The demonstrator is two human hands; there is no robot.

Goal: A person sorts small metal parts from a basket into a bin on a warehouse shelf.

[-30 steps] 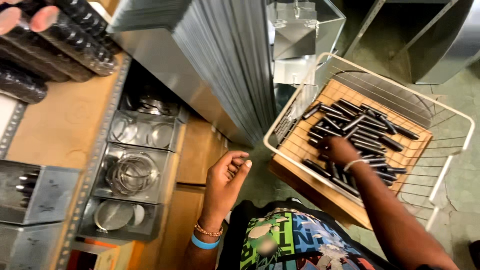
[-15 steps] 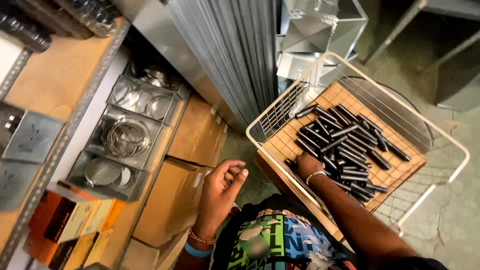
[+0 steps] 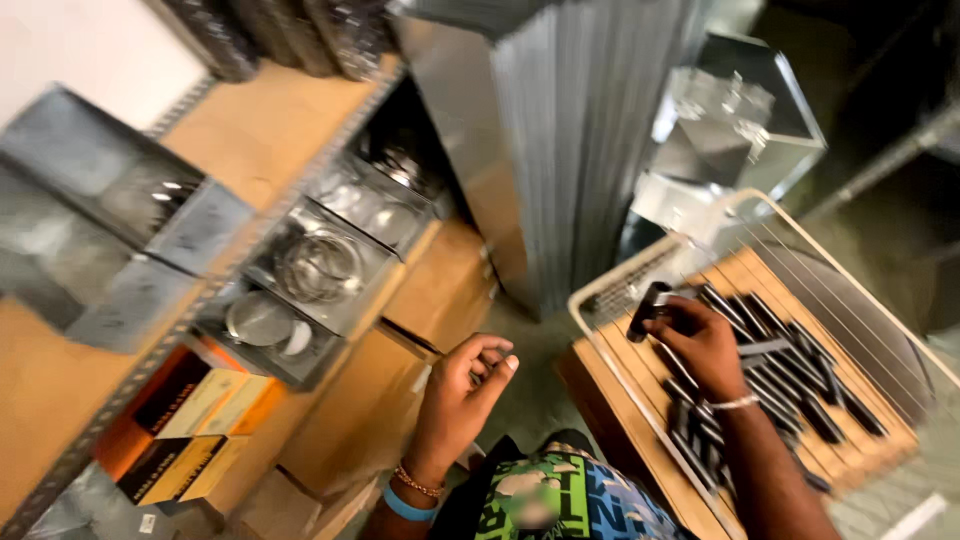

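Right hand (image 3: 705, 345) has its fingers clamped on a black tube (image 3: 648, 308) above the basket (image 3: 600, 330) pile, while the left hand (image 3: 462, 395) hangs empty, fingers loosely curled together.

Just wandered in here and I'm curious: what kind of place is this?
Probably a stockroom or hardware warehouse: metal shelving holds bins of metal rings, cardboard boxes sit below, and the right hand sorts black tubes in a wire basket.

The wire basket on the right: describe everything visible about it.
The wire basket is pale, thin-wired and rectangular, sitting tilted in view beside stacked sheet metal. A wooden board lines its bottom, carrying many short black tubes lying roughly parallel. The right hand rests inside, gripping one black tube near the front corner.
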